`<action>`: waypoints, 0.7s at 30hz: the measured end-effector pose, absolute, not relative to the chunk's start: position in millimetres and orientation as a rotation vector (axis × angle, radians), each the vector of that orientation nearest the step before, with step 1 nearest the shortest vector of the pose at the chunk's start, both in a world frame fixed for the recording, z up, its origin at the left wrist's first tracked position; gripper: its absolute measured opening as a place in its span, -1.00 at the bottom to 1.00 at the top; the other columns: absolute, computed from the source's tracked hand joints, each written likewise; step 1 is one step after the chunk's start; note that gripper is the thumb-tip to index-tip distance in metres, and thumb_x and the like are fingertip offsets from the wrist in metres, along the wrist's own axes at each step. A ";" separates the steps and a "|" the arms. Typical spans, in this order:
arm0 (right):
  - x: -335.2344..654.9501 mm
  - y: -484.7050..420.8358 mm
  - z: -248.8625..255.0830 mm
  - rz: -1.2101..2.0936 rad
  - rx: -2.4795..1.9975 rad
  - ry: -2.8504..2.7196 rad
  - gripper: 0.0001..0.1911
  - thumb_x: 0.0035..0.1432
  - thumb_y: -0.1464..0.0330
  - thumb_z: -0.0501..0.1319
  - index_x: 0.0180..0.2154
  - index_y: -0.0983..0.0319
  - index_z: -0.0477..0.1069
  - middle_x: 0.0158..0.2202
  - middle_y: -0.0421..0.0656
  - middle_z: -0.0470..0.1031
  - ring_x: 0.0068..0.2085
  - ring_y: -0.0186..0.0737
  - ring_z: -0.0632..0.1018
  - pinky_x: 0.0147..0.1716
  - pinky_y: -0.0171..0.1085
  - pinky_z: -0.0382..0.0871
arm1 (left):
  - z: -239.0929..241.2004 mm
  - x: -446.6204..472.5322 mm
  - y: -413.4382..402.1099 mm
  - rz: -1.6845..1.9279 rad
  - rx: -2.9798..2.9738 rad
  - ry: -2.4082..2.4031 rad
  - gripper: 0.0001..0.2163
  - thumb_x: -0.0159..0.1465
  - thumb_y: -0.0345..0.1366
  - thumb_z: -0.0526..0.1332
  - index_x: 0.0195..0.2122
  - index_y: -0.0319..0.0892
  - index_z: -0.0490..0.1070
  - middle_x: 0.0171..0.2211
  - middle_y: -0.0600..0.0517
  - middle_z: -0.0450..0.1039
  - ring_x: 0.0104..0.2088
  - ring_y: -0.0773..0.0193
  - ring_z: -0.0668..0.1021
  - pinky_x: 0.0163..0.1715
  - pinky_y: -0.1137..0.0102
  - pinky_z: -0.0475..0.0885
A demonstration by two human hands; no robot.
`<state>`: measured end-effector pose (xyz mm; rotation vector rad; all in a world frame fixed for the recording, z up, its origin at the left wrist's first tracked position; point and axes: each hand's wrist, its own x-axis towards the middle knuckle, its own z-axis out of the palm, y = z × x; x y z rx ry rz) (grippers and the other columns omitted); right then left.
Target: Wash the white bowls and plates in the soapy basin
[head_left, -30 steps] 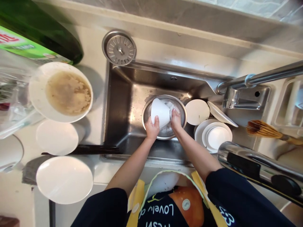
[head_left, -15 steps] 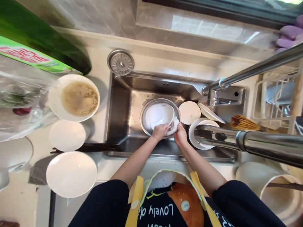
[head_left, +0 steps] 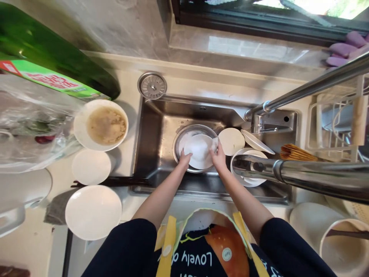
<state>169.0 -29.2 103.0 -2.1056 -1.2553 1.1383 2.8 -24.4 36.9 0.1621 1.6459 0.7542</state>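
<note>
- The left hand (head_left: 185, 159) has its fingers spread on the near edge of a round white ceramic bowl (head_left: 199, 152). Its grip is closed on the bowl, with the thumb side toward the basin.
- The right hand (head_left: 219, 157) grips the bowl's right edge and pinches a small piece of white cloth or sponge (head_left: 214, 144); which of the two cannot be told.
- The bowl is held tilted, with its broad round face turned up, and its outline shows no long axis. It sits just above a round stainless steel basin (head_left: 179, 149), inside a stainless steel sink (head_left: 150, 154), toward the sink's middle.
- Against the sink's right side lie three lots of white crockery: a flat round plate (head_left: 231, 141), a tilted oval dish (head_left: 255, 141) and a stack of at least two pieces (head_left: 240, 165), partly hidden by a chrome cylinder (head_left: 317, 171).
- Left of the sink, the desk carries one white bowl holding brownish residue (head_left: 107, 125), two white plates (head_left: 91, 167) (head_left: 93, 212), dark chopsticks (head_left: 111, 182) and a grey cloth (head_left: 57, 207).
- At the desk's far left corner are a large green bottle (head_left: 49, 50) and a clear plastic bag (head_left: 31, 123).
- Behind the sink, a round steel drain strainer (head_left: 152, 85) rests on the desk.
- A chrome faucet (head_left: 259, 115) rises at the sink's far right corner, beside a white wire rack (head_left: 331, 123) and a bamboo brush (head_left: 294, 152).
</note>
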 end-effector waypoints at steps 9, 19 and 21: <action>149.5 -24.5 45.6 1.183 -2.065 -2.156 -0.39 0.11 0.33 0.14 0.20 0.32 0.17 0.14 0.07 0.27 0.11 0.00 0.30 0.13 -0.11 0.15 | 20.3 1.5 -33.6 0.710 -0.147 1.227 -0.39 -0.19 -0.65 0.12 -0.02 -0.27 0.38 -0.24 -0.12 0.55 -0.08 -0.01 0.54 -0.03 0.05 0.42; 135.9 7.9 49.9 1.413 -2.019 -2.155 -0.68 0.11 0.20 0.19 -0.31 0.34 0.51 -0.12 0.08 0.49 -0.06 -0.01 0.46 -0.09 -0.22 0.29 | 44.5 2.4 -25.6 0.800 -0.141 1.168 -0.41 -0.14 -0.49 0.11 0.01 -0.26 0.37 -0.22 -0.07 0.55 -0.12 0.04 0.55 -0.07 0.12 0.45; 136.4 5.7 52.1 1.367 -2.141 -2.127 -0.68 0.06 0.26 0.24 -0.26 0.41 0.49 -0.08 0.16 0.44 -0.04 0.07 0.45 -0.08 -0.17 0.30 | 52.7 -0.1 -26.3 0.782 -0.133 1.255 -0.46 -0.05 -0.42 0.14 0.04 -0.21 0.35 -0.22 -0.05 0.54 -0.16 0.08 0.55 -0.14 0.15 0.48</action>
